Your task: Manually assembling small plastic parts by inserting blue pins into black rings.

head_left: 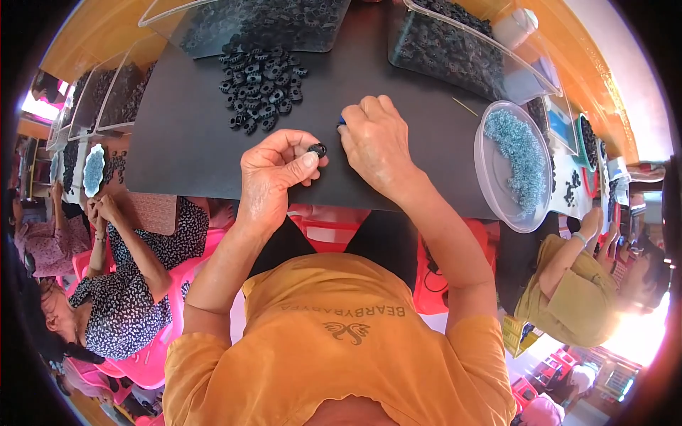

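Observation:
My left hand (270, 174) is closed in a pinch, with a small black plastic clip piece (317, 150) between thumb and fingertips, just above the table's near edge. To its right, my right hand (376, 145) is curled with its back toward me. A bit of something blue (342, 121) shows at its fingertips; the rest is hidden by the fingers. The two hands are apart. Beyond my left hand, a pile of similar black clip pieces (261, 89) lies loose on the dark table (341, 71).
Clear bins of black pieces stand at the back left (330, 42) and back right (447, 60). A round plastic dish (486, 167) holding many tiny pale-blue pieces sits at the right edge, near a thin stick (465, 106). Other people sit at both sides, including one person (128, 284) at left.

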`<state>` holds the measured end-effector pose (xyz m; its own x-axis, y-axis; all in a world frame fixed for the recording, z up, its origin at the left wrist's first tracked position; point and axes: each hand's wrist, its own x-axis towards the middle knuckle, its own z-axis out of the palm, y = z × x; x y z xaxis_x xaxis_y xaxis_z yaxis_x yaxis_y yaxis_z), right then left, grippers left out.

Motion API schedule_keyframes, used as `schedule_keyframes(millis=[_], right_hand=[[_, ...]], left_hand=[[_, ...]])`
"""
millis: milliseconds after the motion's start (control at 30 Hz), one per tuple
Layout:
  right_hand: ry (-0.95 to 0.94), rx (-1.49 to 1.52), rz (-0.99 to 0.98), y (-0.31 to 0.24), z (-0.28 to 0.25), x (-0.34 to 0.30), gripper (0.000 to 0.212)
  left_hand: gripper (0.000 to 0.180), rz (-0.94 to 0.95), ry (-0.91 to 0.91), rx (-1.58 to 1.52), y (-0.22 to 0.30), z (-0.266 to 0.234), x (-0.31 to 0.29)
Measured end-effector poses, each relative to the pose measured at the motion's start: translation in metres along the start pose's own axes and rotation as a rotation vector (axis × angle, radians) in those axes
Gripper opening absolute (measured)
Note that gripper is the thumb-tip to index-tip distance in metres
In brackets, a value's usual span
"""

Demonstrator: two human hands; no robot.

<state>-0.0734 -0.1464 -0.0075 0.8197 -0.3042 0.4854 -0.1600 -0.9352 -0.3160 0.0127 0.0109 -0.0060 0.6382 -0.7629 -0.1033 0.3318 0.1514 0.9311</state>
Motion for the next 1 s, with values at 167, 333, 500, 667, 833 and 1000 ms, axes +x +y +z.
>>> schedule_keyframes(millis=[167,333,500,667,833,1000], right_hand=[[0.004,0.053,-0.002,0.002,-0.003,-0.001,0.014],[0.003,0.400,0.289,0.002,-0.017,-0.014,0.014],[-0.116,0.742,0.549,0.002,-0.028,-0.021,0.010],[-0.022,0.900,0.512,-0.010,-0.026,-0.030,0.008],[-0.006,1.048,0.487,-0.017,-0.035,-0.031,0.005],[0.029,1.178,0.502,-0.017,-0.035,-0.037,0.006]], left_hand=[[0.015,0.001,0.001,-0.006,-0.001,0.002,0.002],[0.015,-0.014,-0.024,-0.055,-0.003,0.006,0.004],[0.017,-0.041,-0.057,-0.086,-0.005,0.010,0.005],[0.012,-0.031,-0.035,-0.127,-0.007,0.027,0.007],[0.012,-0.013,-0.061,-0.193,-0.009,0.031,0.005],[0.013,-0.008,-0.104,-0.270,-0.012,0.034,0.003]])
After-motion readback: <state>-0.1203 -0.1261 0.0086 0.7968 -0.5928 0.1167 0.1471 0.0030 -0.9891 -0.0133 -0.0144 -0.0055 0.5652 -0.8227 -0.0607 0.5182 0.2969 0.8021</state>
